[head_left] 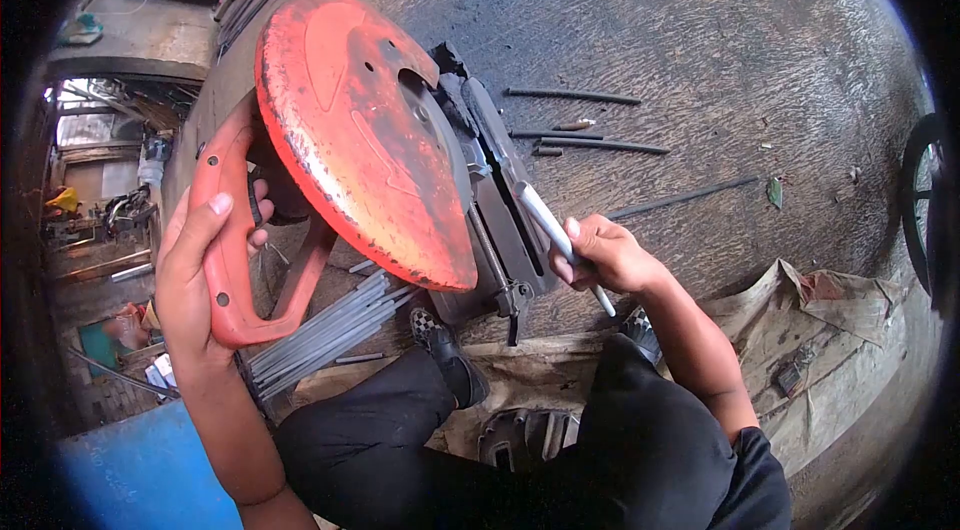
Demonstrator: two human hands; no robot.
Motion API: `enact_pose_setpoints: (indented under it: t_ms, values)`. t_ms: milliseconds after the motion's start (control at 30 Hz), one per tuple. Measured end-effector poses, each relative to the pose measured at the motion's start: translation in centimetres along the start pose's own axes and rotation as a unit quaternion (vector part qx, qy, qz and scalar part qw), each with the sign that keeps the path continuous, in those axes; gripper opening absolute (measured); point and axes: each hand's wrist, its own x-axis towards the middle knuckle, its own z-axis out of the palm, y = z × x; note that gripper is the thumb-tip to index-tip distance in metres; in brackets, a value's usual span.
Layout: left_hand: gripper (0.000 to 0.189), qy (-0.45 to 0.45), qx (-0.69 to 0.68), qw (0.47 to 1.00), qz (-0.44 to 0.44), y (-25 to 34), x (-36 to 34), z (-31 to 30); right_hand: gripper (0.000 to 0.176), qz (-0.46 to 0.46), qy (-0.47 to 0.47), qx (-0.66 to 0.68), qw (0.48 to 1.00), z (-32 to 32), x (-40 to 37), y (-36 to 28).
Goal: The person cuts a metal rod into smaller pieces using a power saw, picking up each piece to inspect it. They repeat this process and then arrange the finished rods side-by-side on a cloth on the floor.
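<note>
An orange-red chop saw (345, 130) with a worn, scuffed guard stands on the ground before me. My left hand (195, 255) is wrapped round its loop handle (222, 270), with the fingertips near the black trigger. The saw's dark base (495, 220) carries a clamp screw (515, 298) at the near end. In my right hand (605, 255) is a light grey metal tube (545, 215), gripped at its middle and tilted, its upper end close to the base's right side. The blade is mostly hidden by the guard.
A bundle of grey metal tubes (335, 325) lies left of my feet. Several dark rods (610, 143) are on the ground beyond the saw. A crumpled tarp (800, 330) spreads at right, with a wheel (920, 195) past it. A blue panel (150, 470) is at lower left.
</note>
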Motion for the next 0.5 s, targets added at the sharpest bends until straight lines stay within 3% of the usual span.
enact_pose_setpoints:
  t_ms: [133, 267, 400, 500]
  values:
    - [0.048, -0.006, -0.001, 1.000, -0.001, -0.1, 0.2, -0.2, 0.057, 0.028, 0.103, -0.121, 0.987, -1.4, 1.6, 0.2]
    - [0.049, -0.047, 0.027, 0.999, -0.006, -0.3, 0.6, -1.2, 0.063, 0.024, 0.167, -0.304, 0.938, -2.9, 3.5, 1.6]
    - [0.050, -0.048, 0.048, 0.998, -0.016, -0.2, 0.5, -1.2, 0.065, 0.051, 0.205, -0.361, 0.908, -3.3, 4.9, 2.2]
    - [0.051, 0.008, 0.027, 0.999, -0.019, 0.1, -0.1, -0.2, 0.065, 0.043, 0.230, -0.380, 0.895, -3.6, 5.9, 3.3]
